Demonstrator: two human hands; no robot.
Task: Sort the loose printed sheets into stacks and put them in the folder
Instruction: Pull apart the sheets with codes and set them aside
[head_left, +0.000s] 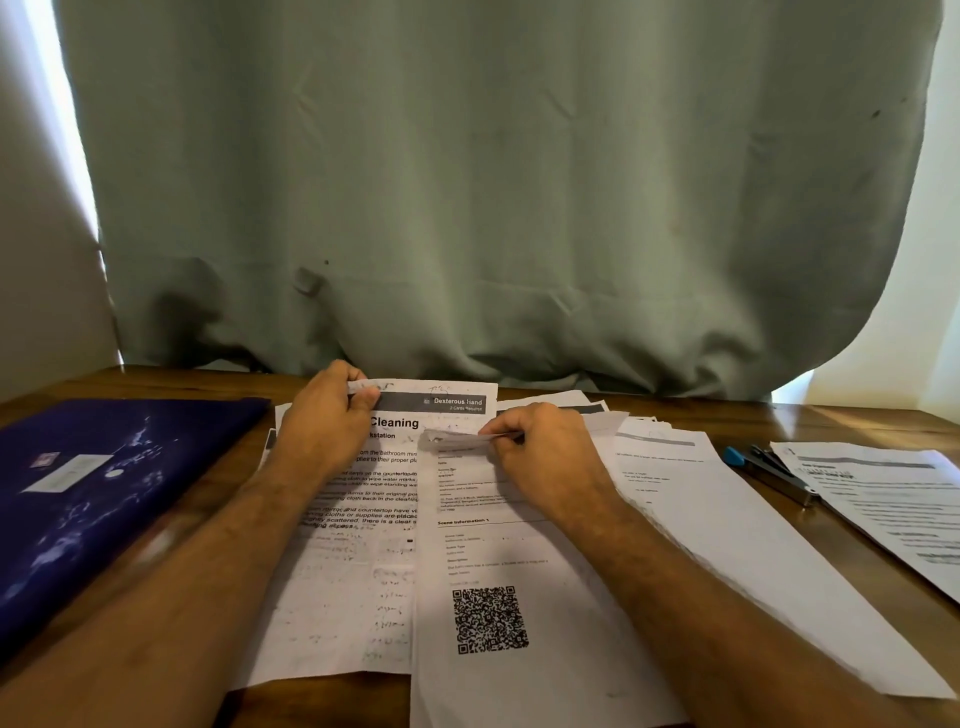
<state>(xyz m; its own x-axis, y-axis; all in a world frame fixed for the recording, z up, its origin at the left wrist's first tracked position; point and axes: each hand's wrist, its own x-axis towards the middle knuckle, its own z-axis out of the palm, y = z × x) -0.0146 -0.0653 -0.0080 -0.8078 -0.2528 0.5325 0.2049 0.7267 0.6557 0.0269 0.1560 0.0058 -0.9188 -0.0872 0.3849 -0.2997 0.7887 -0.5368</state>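
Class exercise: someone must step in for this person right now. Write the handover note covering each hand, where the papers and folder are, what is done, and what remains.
Left hand: pinching the top left corner of the "Cleaning" sheet.
Right hand: pinching the curled top edge of the QR-code sheet, which overlaps it.
Folder: dark blue, shut, flat on the table's left side.
More sheets fan out to the right; a stapler lies among them.
Done: nothing filed.
Left: sort sheets into stacks, put them in the folder.
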